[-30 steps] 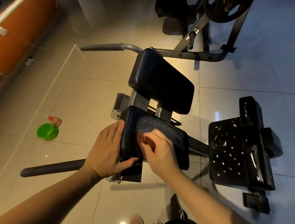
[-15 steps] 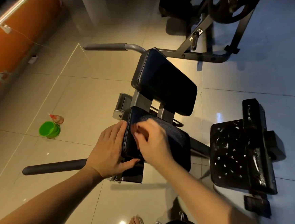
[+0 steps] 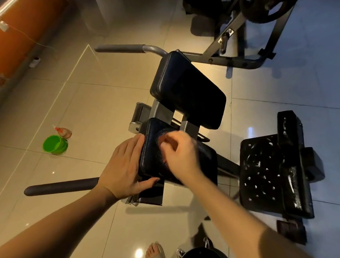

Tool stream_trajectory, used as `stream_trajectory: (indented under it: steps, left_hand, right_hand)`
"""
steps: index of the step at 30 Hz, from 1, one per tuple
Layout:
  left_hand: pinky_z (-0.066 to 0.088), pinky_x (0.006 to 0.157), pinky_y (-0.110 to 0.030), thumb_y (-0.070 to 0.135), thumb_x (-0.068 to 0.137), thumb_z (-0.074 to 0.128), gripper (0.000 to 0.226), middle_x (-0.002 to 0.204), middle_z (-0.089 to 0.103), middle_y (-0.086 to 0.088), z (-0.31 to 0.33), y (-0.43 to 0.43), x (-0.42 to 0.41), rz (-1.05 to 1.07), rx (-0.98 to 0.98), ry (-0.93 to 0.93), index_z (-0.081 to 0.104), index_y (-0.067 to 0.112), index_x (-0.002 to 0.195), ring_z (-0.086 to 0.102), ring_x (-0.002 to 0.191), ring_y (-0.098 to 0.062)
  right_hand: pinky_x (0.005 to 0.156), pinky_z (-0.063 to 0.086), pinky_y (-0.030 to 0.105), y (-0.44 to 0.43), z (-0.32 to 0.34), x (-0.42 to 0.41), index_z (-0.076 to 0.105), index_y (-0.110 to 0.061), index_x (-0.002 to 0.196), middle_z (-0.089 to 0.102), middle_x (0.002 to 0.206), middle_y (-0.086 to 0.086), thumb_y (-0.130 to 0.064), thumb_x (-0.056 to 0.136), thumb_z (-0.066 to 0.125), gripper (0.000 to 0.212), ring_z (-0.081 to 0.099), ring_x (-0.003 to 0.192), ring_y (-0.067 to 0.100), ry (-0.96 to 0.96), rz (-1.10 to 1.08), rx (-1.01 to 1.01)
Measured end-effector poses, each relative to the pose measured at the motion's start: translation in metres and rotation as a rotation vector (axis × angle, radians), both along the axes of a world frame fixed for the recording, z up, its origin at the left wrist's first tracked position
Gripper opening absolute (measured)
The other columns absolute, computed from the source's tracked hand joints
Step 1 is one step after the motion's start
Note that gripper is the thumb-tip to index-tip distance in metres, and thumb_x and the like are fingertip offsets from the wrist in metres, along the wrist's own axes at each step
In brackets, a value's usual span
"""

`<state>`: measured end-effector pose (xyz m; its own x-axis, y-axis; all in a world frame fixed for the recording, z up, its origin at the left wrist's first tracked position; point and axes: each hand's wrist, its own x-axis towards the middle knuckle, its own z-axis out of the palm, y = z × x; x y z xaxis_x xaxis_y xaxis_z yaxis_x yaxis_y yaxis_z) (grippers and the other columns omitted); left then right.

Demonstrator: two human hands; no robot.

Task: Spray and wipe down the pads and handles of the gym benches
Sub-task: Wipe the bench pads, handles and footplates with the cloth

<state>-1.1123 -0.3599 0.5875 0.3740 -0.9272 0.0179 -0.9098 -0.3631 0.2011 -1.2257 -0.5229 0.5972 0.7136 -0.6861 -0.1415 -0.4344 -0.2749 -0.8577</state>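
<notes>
**Position.** The small pad (image 3: 207, 160) of the bench sits at frame centre. The large pad (image 3: 186, 91) is just beyond it at 12 o'clock.

**Hands.** The left hand (image 3: 125, 169) lies flat with straight fingers against the small pad's 9 o'clock side, thumb along its near edge. The right hand (image 3: 181, 154) is blurred, its fingers curled on a dark cloth (image 3: 161, 150) pressed to the pad top.

**Remaining work, by judgement.** The grey handle (image 3: 118, 48) at 11 o'clock and the black handle (image 3: 59, 187) at 8 o'clock look untouched. A second pad (image 3: 266, 172) at 3 o'clock carries pale spots, probably spray not yet wiped.

**Hazards.**
- The glossy floor (image 3: 82, 107) would turn slick if liquid dripped on it. A foot in an open sandal (image 3: 154, 256) stands at 6 o'clock, so a slip is possible.
- If the spots on the second pad are left, they may dry into streaks.
- A hard stroke could rock the small pad if the bracing hand lifts.
- The green bucket (image 3: 54, 145) and the bottle (image 3: 62, 131) beside it stand at 9 o'clock, well apart from the bench. Reaching for them risks a kick or a spill.

**Markings.** No brand or writing is legible. A faint pale mark on the second pad's raised edge is too small to read.
</notes>
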Motion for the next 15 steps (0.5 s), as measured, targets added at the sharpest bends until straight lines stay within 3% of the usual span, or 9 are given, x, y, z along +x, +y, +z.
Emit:
stream_trajectory:
  steps: [3,7,9,11,15]
  left_hand:
    - [0.037,0.116,-0.053,0.081,0.082,0.054,0.116,0.159,0.033,-0.02,0.001,0.0,0.001,-0.004,-0.005,-0.007,0.018,0.004,0.16,0.039,0.142,-0.036]
    - [0.037,0.117,-0.052,0.078,0.082,0.059,0.116,0.157,0.035,-0.02,0.0,0.0,0.001,-0.015,-0.028,-0.019,0.02,0.002,0.16,0.041,0.14,-0.036]
    - [0.037,0.117,-0.052,0.078,0.082,0.059,0.115,0.157,0.035,-0.02,-0.001,0.0,0.001,-0.012,-0.035,-0.021,0.021,0.002,0.159,0.041,0.14,-0.036]
    - [0.037,0.117,-0.052,0.078,0.081,0.06,0.115,0.158,0.035,-0.02,0.0,0.0,0.001,-0.013,-0.031,-0.013,0.021,0.002,0.159,0.041,0.14,-0.036]
    - [0.035,0.119,-0.049,0.082,0.082,0.053,0.114,0.159,0.034,-0.018,0.0,0.0,0.0,0.0,-0.028,-0.004,0.019,0.005,0.16,0.039,0.141,-0.034]
  right_hand:
    - [0.08,0.047,0.02,0.018,-0.022,-0.047,0.07,-0.014,0.108,0.061,0.103,-0.003,-0.018,0.096,0.063,0.014,0.058,0.095,0.011,-0.095,0.068,-0.101]
    - [0.087,0.047,0.032,-0.036,-0.081,-0.078,0.071,-0.011,0.107,0.065,0.104,0.004,-0.016,0.096,0.065,0.014,0.062,0.099,0.024,0.248,-0.241,-0.026]
    - [0.082,0.052,0.032,-0.059,-0.085,-0.062,0.071,-0.01,0.106,0.068,0.098,0.006,-0.014,0.096,0.065,0.012,0.066,0.098,0.027,0.344,-0.332,0.05]
    - [0.071,0.047,0.023,-0.056,-0.062,-0.026,0.071,-0.012,0.106,0.069,0.097,0.005,-0.014,0.097,0.064,0.012,0.066,0.092,0.022,0.282,-0.31,0.037]
    - [0.075,0.044,0.014,0.001,0.0,0.011,0.069,-0.017,0.114,0.06,0.11,-0.004,-0.022,0.098,0.063,0.018,0.057,0.097,0.008,0.004,-0.032,-0.035]
